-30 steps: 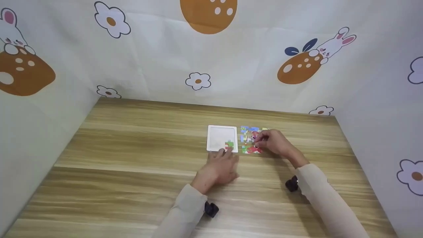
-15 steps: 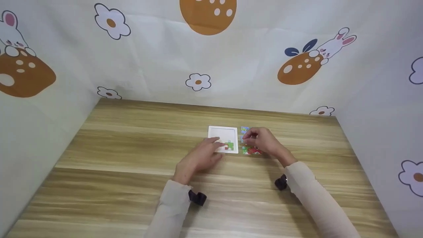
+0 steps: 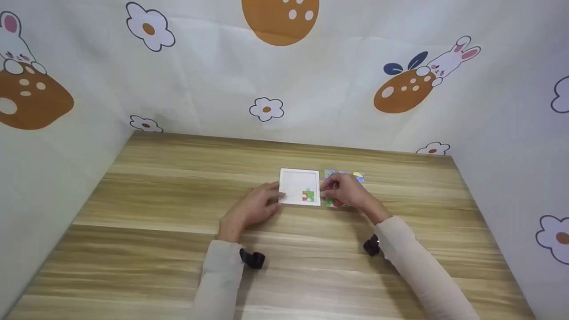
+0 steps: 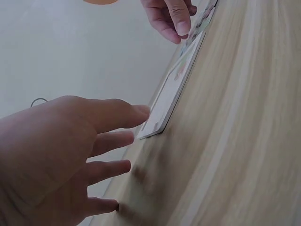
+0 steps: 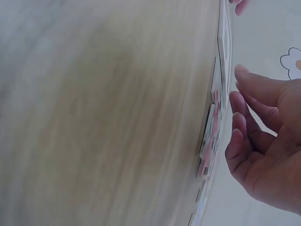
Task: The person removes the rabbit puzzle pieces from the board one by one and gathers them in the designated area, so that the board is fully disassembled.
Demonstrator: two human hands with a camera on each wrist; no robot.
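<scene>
Nothing is gripped by either hand. The left hand (image 3: 251, 209) is held with its fingers (image 4: 110, 141) spread and nearly straight, the fingertips brought to the left edge of the white puzzle tray (image 3: 298, 184); in the left wrist view the forefinger tip is seen at the tray's near corner, though whether it actually touches cannot be told. The right hand (image 3: 344, 192) is placed at the tray's right edge, its fingers (image 5: 256, 101) loosely extended and relaxed over the loose puzzle pieces (image 3: 342, 175). No piece is seen pinched between them.

The tray is laid flat on the wooden table (image 3: 178, 240), near the middle and toward the far side. One green and red piece (image 3: 308, 195) is seated in its lower right corner, and the remainder of the tray's bed is shown as bare white. The loose pieces are grouped just beside the tray on its right, partly covered by the right hand, with blue and yellow ones visible beyond the knuckles.

A black wrist camera (image 3: 252, 259) is worn below each pale sleeve (image 3: 218, 284). The table is enclosed by a cloth backdrop (image 3: 284, 80) printed with rabbits, flowers and orange eggs.
</scene>
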